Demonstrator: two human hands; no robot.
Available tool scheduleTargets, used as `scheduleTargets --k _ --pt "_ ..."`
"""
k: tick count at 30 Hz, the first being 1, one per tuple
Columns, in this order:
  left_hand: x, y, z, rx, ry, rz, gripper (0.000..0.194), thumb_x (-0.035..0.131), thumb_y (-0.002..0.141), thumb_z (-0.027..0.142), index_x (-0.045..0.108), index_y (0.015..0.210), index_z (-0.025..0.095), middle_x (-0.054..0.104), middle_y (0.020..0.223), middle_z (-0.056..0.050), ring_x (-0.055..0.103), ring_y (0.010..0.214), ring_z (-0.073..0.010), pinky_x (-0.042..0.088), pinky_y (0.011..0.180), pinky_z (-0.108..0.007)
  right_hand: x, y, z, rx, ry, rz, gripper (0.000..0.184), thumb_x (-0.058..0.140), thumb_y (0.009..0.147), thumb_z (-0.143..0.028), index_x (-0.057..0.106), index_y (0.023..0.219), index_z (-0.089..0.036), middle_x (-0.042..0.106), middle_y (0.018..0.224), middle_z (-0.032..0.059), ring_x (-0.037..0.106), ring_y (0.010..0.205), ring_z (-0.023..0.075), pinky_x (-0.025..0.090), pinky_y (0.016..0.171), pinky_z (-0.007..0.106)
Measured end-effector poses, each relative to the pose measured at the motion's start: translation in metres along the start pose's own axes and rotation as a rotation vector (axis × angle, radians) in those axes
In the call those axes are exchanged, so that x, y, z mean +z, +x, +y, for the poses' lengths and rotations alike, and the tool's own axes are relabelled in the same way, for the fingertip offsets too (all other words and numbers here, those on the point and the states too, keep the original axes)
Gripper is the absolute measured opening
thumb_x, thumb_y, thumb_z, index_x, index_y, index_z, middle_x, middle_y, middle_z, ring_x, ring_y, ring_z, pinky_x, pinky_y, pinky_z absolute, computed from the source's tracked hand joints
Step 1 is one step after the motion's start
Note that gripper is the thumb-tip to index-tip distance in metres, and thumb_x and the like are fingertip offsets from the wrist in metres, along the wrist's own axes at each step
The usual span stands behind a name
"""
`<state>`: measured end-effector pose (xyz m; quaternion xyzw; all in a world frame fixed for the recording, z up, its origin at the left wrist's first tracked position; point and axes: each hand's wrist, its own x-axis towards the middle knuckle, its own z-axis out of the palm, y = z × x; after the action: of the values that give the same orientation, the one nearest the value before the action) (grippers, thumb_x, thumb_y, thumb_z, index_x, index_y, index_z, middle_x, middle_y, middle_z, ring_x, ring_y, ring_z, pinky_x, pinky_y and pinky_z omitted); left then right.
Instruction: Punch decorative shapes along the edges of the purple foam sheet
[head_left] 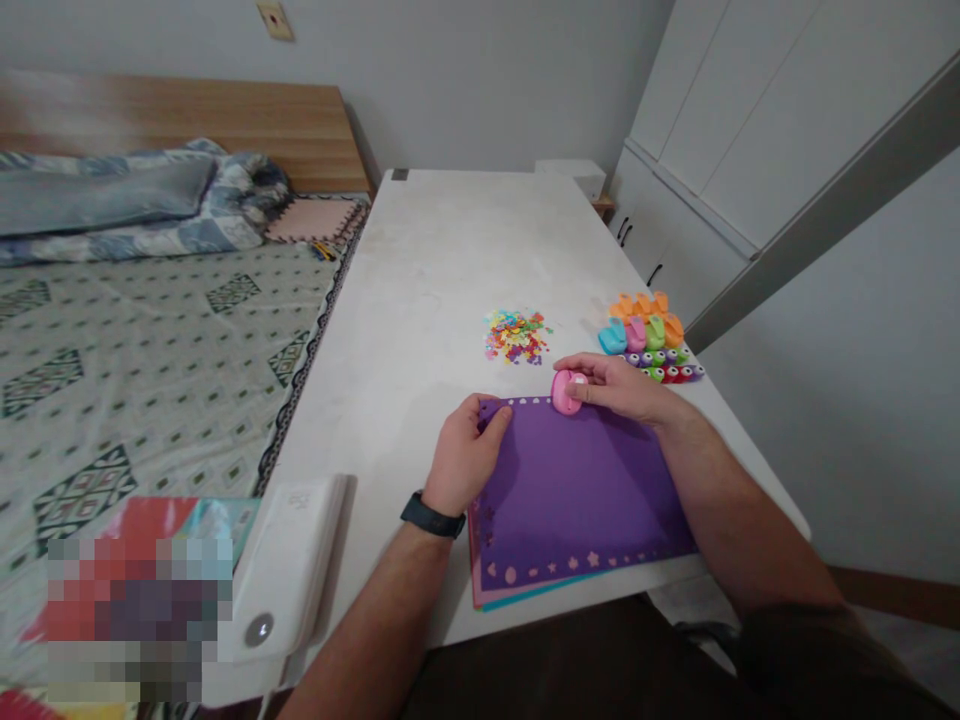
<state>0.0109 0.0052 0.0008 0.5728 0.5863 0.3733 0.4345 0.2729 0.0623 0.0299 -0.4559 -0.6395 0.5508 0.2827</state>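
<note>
Right now, at the near end of a long white table (457, 240), I see both hands busy around a rectangular purple sheet (577, 480) that lies flat near the table's front edge. The left hand (466, 445), with a dark band (433, 517) on its wrist, pinches the sheet's far left corner, thumb on top and the other fingers mostly hidden. The right hand (619, 388), apart from the left, is closed round a rounded pink plastic punch (562, 393), its thumb against the near face. The punch sits on the sheet's far edge, just right of a short row of small cut-outs; more cut-out shapes, stars among them, run along the left and near edges. Beneath, a pink sheet (476, 575) and a bright blue sheet (544, 591) peek out.

Beyond the left part of the far edge lies a loose heap of multicoloured paper bits (517, 336). Over by the table's right edge, just past the right hand, stand rows of larger orange, blue, pink and green punches (655, 331), with smaller purple, green and red ones (673, 374) nearer. A long white device (289, 560) with a round silvery button rests at the near left corner, beside a bed (172, 345) covered in a patterned sheet.
</note>
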Motion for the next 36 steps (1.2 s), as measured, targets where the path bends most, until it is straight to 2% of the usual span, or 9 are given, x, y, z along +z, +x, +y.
scheduleTargets --k 5,13,36 --pt "0.001 -0.0001 0.0015 0.014 -0.007 0.011 0.031 0.062 0.091 0.046 0.068 0.103 0.019 0.074 0.091 -0.005 0.065 0.078 -0.0184 0.048 0.068 -0.028 0.0 -0.0011 0.0017 -0.02 -0.036 -0.041 0.053 0.077 0.083 -0.045 0.066 0.128 -0.02 0.072 0.117 0.0087 0.067 0.106 0.0232 0.052 0.1 0.042" --pt "0.0026 -0.0008 0.0025 0.025 0.015 0.021 0.029 0.061 0.093 0.046 0.068 0.103 0.019 0.073 0.089 -0.004 0.065 0.078 -0.0186 0.048 0.069 -0.028 -0.0015 -0.0019 0.0026 -0.017 -0.043 -0.083 0.047 0.077 0.084 -0.046 0.068 0.122 -0.021 0.072 0.112 0.0074 0.067 0.103 0.023 0.052 0.095 0.039" --pt "0.0041 -0.001 0.0007 0.029 0.013 0.021 0.029 0.062 0.092 0.046 0.068 0.101 0.019 0.073 0.086 -0.004 0.064 0.077 -0.0183 0.047 0.067 -0.028 0.0046 0.0001 0.0024 0.0 -0.012 -0.051 0.044 0.08 0.081 -0.045 0.07 0.116 -0.019 0.072 0.099 0.0043 0.066 0.087 0.0185 0.051 0.082 0.033"
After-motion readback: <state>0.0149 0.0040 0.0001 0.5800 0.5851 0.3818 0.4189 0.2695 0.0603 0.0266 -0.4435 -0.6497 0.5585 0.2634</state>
